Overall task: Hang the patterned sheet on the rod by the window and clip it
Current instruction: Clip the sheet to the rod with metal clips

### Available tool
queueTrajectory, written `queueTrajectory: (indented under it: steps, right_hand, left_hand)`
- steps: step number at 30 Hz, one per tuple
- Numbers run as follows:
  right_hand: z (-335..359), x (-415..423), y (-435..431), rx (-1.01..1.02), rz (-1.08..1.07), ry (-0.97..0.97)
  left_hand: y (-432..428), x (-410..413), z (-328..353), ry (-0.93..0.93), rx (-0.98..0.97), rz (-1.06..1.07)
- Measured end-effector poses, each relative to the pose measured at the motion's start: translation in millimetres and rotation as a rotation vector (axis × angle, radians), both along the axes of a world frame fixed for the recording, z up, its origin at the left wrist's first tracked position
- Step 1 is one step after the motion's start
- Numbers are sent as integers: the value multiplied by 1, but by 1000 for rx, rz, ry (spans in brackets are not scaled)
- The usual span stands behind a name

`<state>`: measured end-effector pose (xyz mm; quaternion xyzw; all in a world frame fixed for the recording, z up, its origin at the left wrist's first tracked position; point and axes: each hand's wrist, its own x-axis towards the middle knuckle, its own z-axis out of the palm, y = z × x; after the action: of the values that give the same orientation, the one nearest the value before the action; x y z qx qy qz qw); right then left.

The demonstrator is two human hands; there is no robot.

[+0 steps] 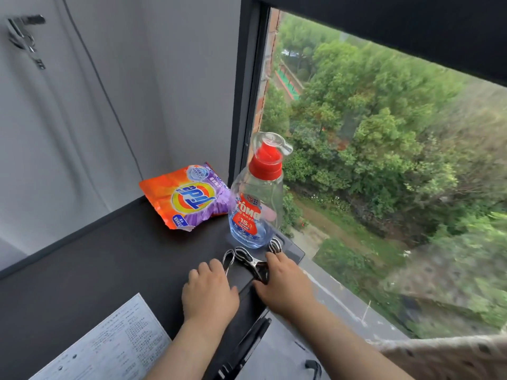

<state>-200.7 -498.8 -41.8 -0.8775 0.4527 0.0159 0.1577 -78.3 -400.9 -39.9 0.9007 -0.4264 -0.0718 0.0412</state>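
Several metal clothes clips (245,258) lie on the dark window ledge (115,259), just in front of a detergent bottle. My right hand (285,286) has its thumb and fingers pinched around the near end of one clip. My left hand (210,294) lies flat beside it, palm down, fingertips touching the wire loop of another clip. A corner of the patterned sheet (452,355), beige with dark dots, shows at the bottom right below the window. No rod is in view.
A clear detergent bottle (256,198) with a red cap stands at the ledge's window edge. An orange and purple detergent bag (189,197) lies behind it near the wall. A printed paper (109,346) lies at the near left. The window (384,160) is open onto trees.
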Motion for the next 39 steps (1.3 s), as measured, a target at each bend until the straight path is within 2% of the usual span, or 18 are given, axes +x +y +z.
queueTrajectory:
  steps: [4,8,11,14,18,20,24,32,39]
  right_hand:
    - [-1,2,4,25,-38,5]
    - [11,-3,13,82,-163,-175]
    - [29,-23,22,129,-270,-350]
    - [57,-66,26,128,-347,-488]
    - [116,-144,36,132,-450,-661]
    - [147,-191,47,159,-499,-791]
    - [201,-302,87,90,-579,-1003]
    - [278,-504,188,-59,-665,-1264]
    - [333,-612,249,-159,-671,-1435]
  left_hand:
    - [5,2,-3,71,-31,60]
    - [11,7,11,226,-82,115]
    - [19,3,32,370,-241,204]
    - [23,-20,60,498,-439,191]
    - [18,-77,105,652,-655,84]
    - [15,-110,127,693,-723,16]
    - [24,-193,174,782,-849,-132]
    - [86,-368,265,885,-963,-457]
    - [127,-482,340,937,-1094,-612]
